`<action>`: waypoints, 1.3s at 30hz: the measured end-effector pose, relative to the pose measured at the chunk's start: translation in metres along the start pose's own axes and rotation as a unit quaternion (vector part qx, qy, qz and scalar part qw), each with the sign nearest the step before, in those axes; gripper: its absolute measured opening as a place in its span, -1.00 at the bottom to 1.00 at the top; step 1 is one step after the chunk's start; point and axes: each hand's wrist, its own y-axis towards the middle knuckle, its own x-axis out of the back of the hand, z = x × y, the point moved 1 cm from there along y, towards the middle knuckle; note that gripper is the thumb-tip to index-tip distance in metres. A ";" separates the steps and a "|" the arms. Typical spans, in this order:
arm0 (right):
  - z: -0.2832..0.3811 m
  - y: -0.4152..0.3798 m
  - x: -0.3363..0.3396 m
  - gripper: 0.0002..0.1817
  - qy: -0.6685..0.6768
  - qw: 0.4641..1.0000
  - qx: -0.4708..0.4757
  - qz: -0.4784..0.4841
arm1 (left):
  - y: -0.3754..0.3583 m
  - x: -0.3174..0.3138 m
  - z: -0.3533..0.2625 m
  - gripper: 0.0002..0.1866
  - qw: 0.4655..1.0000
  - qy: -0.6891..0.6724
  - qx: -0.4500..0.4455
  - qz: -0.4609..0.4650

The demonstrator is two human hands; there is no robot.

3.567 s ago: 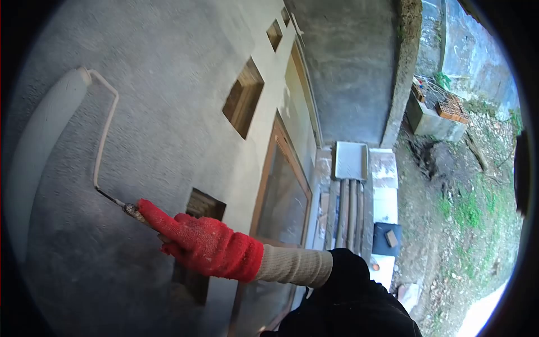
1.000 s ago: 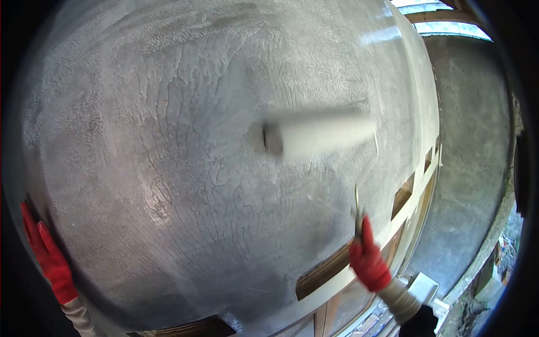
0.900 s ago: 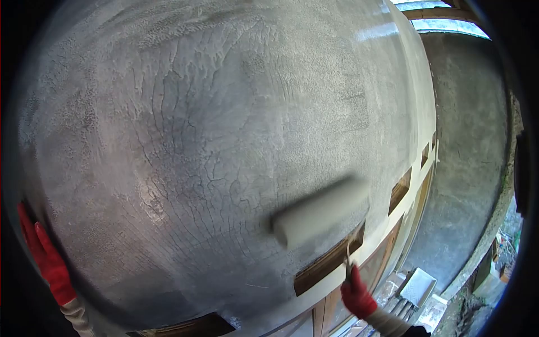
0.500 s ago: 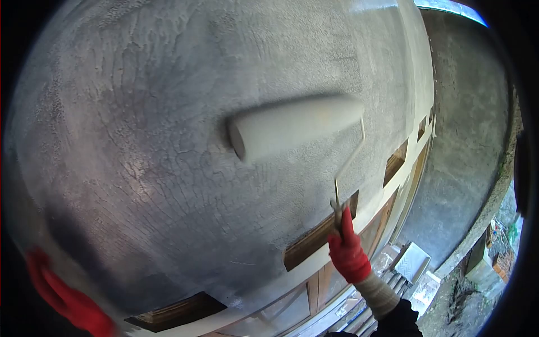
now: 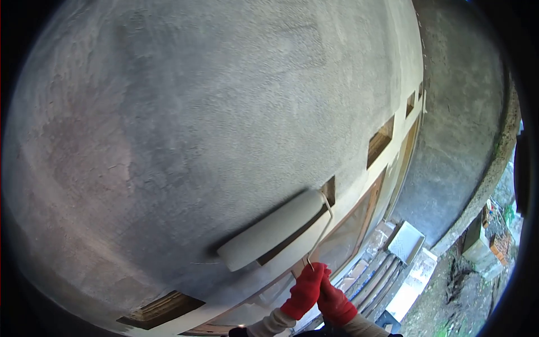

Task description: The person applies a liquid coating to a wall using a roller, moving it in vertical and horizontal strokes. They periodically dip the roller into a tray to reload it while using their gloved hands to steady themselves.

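A paint roller (image 5: 275, 229) with a long pale sleeve lies against the grey ceiling-like plaster surface (image 5: 224, 112), partly over a rectangular opening. Its thin wire frame bends down to the handle, which the gloves hide. My left hand (image 5: 305, 290), in a red glove, is closed around the handle just below the wire. Right beside it, my right hand (image 5: 336, 302), also gloved in red, is wrapped on the same handle. The two gloves touch each other.
Several dark rectangular openings, one at lower left (image 5: 163, 309) and another at right (image 5: 380, 142), line the plaster's edge. Wood-framed glazing (image 5: 359, 210) runs beneath. Below stand a paint tray (image 5: 406, 242) and long poles (image 5: 379, 286); bricks (image 5: 499, 247) lie at far right.
The roller has moved down toward the openings, leaving the middle of the surface. My left hand has come from the far left edge and joined my right hand on the handle.
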 end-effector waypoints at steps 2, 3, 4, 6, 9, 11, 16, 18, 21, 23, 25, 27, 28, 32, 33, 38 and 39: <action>0.011 0.009 0.021 -0.20 -0.063 0.996 -0.037 0.057 | 0.015 -0.002 -0.016 -0.67 0.993 0.087 -0.084 0.019; 0.022 0.015 0.033 -0.20 -0.092 0.989 -0.068 0.093 | 0.023 -0.008 -0.032 -0.66 0.999 -0.015 -0.049 -0.010; 0.026 0.023 0.041 -0.27 -0.104 0.993 0.015 0.044 | 0.028 -0.015 -0.047 -0.62 0.992 -0.115 -0.009 -0.046; 0.057 0.031 0.067 -0.36 -0.220 0.970 0.099 -0.007 | 0.035 -0.020 -0.061 -0.62 0.989 -0.145 -0.019 -0.027; 0.070 0.021 0.074 -0.54 -0.113 0.991 0.069 0.003 | 0.051 -0.019 -0.083 -0.60 0.982 -0.179 -0.057 -0.016; 0.085 0.032 0.059 -0.65 0.050 0.989 -0.035 0.135 | 0.056 -0.020 -0.092 -0.60 0.981 -0.178 -0.082 -0.016; 0.115 0.034 -0.023 -0.53 0.189 0.945 -0.021 0.267 | 0.067 -0.022 -0.114 -0.65 0.988 -0.086 -0.126 -0.035; 0.126 0.036 -0.039 -0.52 0.165 0.951 0.047 0.258 | 0.076 -0.024 -0.113 -0.66 0.981 -0.152 -0.116 -0.033; 0.131 0.040 -0.049 -0.60 0.002 0.974 0.156 0.167 | 0.080 -0.023 -0.125 -0.65 0.978 -0.183 -0.090 -0.044; 0.133 0.033 -0.050 -0.61 0.001 0.964 0.219 0.152 | 0.083 -0.022 -0.129 -0.63 0.979 -0.155 -0.122 -0.053; 0.144 0.032 -0.053 -0.63 -0.021 0.959 0.246 0.136 | 0.087 -0.025 -0.135 -0.61 0.977 -0.145 -0.146 -0.059; 0.149 0.035 -0.056 -0.62 -0.080 0.952 0.245 0.162 | 0.090 -0.031 -0.137 -0.61 0.975 -0.167 -0.138 -0.048; 0.147 0.036 -0.056 -0.68 -0.102 0.947 0.253 0.169 | 0.092 -0.034 -0.139 -0.61 0.975 -0.178 -0.132 -0.037; 0.139 0.038 -0.047 -0.78 0.118 0.959 0.219 0.140 | 0.095 -0.039 -0.142 -0.62 0.973 -0.190 -0.126 -0.035; 0.142 0.030 -0.040 -0.81 0.222 0.959 0.074 0.162 | 0.095 -0.037 -0.144 -0.62 0.975 -0.177 -0.132 -0.038; 0.141 0.028 -0.032 -0.74 0.368 0.905 -0.132 0.167 | 0.093 -0.041 -0.151 -0.61 0.971 -0.213 -0.106 -0.037; 0.145 0.033 -0.029 -0.87 0.397 0.895 -0.093 0.180 | 0.091 -0.041 -0.153 -0.62 0.970 -0.210 -0.115 -0.035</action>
